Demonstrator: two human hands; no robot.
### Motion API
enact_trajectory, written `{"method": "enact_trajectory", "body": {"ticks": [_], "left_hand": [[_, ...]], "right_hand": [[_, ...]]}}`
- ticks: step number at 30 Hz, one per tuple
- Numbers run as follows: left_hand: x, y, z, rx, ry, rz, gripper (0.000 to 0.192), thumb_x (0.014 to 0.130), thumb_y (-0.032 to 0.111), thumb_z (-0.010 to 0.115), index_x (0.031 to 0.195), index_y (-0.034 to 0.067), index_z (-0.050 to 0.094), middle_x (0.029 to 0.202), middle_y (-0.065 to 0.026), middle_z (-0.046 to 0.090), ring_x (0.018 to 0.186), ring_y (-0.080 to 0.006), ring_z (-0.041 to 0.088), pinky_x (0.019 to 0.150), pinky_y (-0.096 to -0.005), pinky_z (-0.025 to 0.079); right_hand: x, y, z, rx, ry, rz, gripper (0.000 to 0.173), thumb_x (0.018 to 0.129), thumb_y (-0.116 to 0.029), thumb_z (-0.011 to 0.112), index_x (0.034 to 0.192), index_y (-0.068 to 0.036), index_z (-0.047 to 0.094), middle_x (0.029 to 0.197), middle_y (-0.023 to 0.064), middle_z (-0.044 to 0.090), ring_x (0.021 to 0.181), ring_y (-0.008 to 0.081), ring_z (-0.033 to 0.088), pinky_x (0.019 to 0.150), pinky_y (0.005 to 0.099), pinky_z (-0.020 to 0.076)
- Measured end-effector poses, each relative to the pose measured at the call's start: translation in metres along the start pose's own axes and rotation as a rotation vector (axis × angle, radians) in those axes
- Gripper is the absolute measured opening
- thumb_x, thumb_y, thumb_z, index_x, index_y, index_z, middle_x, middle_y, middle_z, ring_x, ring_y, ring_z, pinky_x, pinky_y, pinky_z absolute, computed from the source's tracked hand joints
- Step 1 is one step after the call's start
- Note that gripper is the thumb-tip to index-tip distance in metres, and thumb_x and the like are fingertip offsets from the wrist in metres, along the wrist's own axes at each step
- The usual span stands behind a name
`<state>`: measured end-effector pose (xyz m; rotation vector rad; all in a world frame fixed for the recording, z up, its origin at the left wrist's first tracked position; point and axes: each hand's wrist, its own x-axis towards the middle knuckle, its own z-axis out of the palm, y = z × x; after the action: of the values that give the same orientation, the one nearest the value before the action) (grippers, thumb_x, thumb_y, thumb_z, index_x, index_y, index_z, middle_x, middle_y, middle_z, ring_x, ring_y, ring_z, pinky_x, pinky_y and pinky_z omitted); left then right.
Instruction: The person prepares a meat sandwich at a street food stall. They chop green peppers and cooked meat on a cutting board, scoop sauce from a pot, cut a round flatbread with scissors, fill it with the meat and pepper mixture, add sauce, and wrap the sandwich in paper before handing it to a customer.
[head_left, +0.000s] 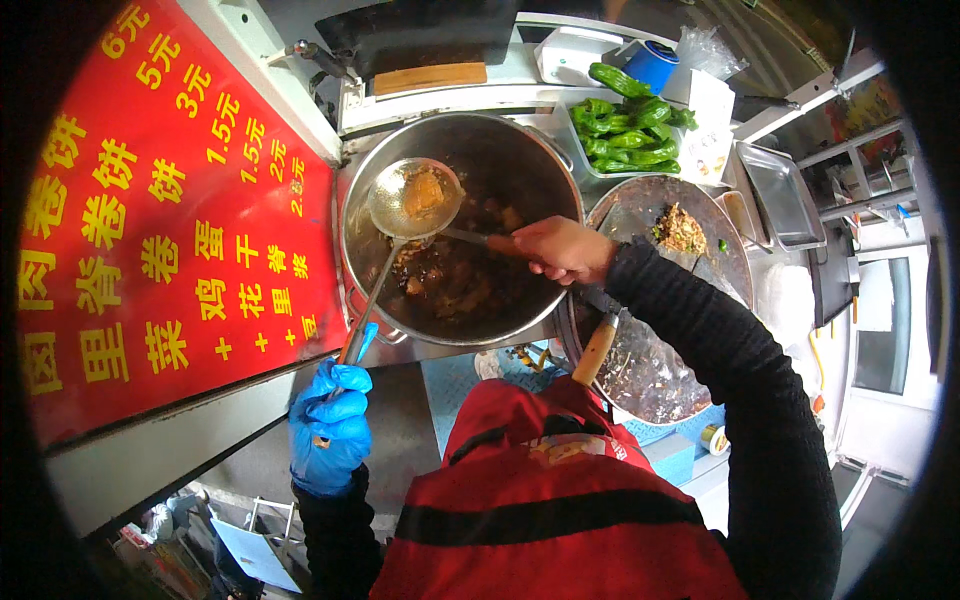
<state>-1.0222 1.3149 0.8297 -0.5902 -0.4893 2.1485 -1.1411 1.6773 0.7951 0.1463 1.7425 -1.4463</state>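
Observation:
A large steel pot (457, 330) stands before me with dark broth (480, 285) and pieces of food in it. In a blue plastic glove, my left hand (330, 427) grips the handle of a perforated skimmer (382, 217). The skimmer's bowl is held over the pot's left side and carries a brown piece of food (424, 193). My bare right hand (562, 251) is closed around the wooden handle (506, 245) of a metal utensil over the pot. This utensil's shaft points left toward the skimmer, and I cannot tell its working end.
Right of the pot is a round cutting board (652, 390) bearing chopped food (681, 229) and a wooden-handled knife (598, 349). Behind it, green peppers (630, 135) fill a plastic tub (570, 142). A metal tray (784, 195) lies farther right. A red sign (187, 247) borders the left.

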Motion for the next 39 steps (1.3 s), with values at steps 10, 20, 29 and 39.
{"method": "enact_trajectory", "body": {"ticks": [10,20,29,39], "left_hand": [[-0.019,-0.019,0.001,0.068,0.001,-0.013,0.025,0.101,0.03,0.039,0.097,0.007,0.047,0.058,0.0018,0.038,0.044,-0.0047,0.03,0.039,-0.0182,0.027],[-0.001,-0.024,-0.011,0.14,0.12,0.093,0.022,0.1,0.022,0.042,0.105,0.001,0.046,0.067,-0.0004,0.039,0.051,-0.0045,0.035,0.045,-0.0177,0.031],[-0.008,-0.021,-0.015,0.179,0.075,0.011,0.05,0.1,0.017,0.041,0.144,0.004,0.022,0.079,-0.0013,0.04,0.054,-0.0037,0.037,0.044,-0.0179,0.032],[-0.006,-0.039,-0.026,0.29,-0.104,-0.142,0.038,0.101,0.023,0.038,0.134,0.005,0.034,0.065,0.0008,0.036,0.049,-0.0034,0.034,0.039,-0.0178,0.03]], "right_hand": [[-0.132,-0.01,-0.035,0.123,0.225,0.032,0.029,0.096,-0.025,0.046,0.115,-0.007,0.057,0.069,0.0001,0.049,0.045,0.003,0.035,0.038,0.0181,0.0256],[-0.187,-0.003,-0.006,-0.278,0.465,-0.188,0.037,0.093,-0.011,0.053,0.128,0.0,0.052,0.077,0.0042,0.058,0.065,0.007,0.048,0.061,0.0248,0.0451],[-0.169,0.025,0.013,-1.497,0.808,-0.564,0.06,0.079,-0.007,0.056,0.137,-0.019,0.044,0.075,0.0059,0.047,0.063,0.0211,0.058,0.047,0.0348,0.0485],[-0.163,0.049,0.022,-1.372,0.628,-0.427,0.066,0.079,-0.005,0.053,0.141,-0.022,0.037,0.081,0.0105,0.055,0.058,0.0305,0.061,0.048,0.0418,0.0489]]}}
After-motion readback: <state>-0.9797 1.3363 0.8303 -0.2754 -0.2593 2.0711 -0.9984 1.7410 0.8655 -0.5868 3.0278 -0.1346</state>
